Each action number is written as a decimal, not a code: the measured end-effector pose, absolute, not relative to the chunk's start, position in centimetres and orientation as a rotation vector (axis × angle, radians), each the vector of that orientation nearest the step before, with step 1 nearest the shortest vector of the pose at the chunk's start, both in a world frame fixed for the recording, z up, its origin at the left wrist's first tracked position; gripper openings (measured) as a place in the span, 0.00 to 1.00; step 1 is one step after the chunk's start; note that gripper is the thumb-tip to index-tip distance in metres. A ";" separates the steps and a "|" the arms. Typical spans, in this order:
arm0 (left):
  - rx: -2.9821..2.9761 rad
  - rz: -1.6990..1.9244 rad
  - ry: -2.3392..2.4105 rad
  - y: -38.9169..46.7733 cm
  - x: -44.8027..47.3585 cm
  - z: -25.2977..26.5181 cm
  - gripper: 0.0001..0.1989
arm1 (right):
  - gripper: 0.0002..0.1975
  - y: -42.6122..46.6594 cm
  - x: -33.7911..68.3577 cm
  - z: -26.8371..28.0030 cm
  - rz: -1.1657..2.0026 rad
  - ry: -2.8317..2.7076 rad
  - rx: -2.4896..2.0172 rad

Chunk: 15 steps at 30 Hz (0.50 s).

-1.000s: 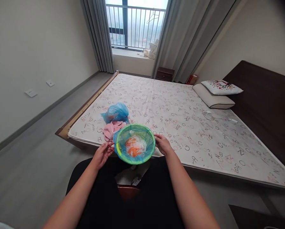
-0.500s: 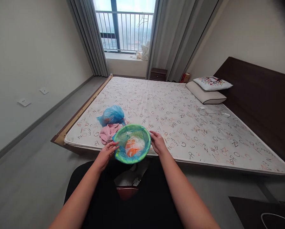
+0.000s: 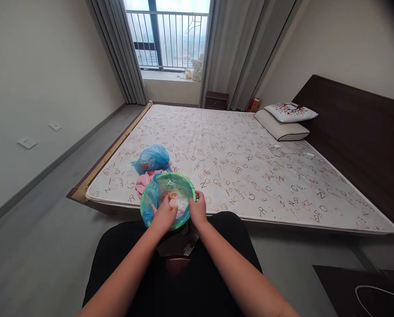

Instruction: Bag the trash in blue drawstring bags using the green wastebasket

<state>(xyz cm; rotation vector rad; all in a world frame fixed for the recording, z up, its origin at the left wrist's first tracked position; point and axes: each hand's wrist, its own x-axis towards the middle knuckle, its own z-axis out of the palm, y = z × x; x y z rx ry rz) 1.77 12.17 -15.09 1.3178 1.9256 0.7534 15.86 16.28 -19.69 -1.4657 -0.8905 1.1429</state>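
A green trash basket (image 3: 187,179) is tilted towards me above my lap, at the near edge of the mattress. A blue plastic bag (image 3: 148,203) lines it and folds over its left side. Inside lies crumpled white plastic with orange print (image 3: 183,203). My left hand (image 3: 165,215) reaches over the near rim into the basket, fingers bent down among the crumpled plastic; the hand itself hides what the fingertips pinch. My right hand (image 3: 198,208) grips the basket's right rim, thumb inside and fingers outside.
On the mattress (image 3: 236,176), a tied blue bag (image 3: 152,158) and a pink cloth (image 3: 143,181) lie just beyond the basket. Pillows (image 3: 289,119) and white cables (image 3: 282,152) are farther right. The wooden bed frame (image 3: 109,155) edges the left side.
My left hand has let go of the left rim and moved into the basket. The basket has shifted left and towards me, with my right hand now closed on its rim.
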 end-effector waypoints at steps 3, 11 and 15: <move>1.406 0.886 1.677 11.3 4.1 -15.4 0.19 | 0.17 14.4 13.5 -19.7 1.175 -0.894 -1.366; 0.997 1.179 1.524 11.6 0.2 -12.5 0.13 | 0.18 15.6 13.6 -19.7 1.403 -0.413 -1.257; 0.984 1.432 1.474 11.2 -3.0 -9.4 0.19 | 0.14 16.2 14.7 -19.0 1.555 -0.162 -1.103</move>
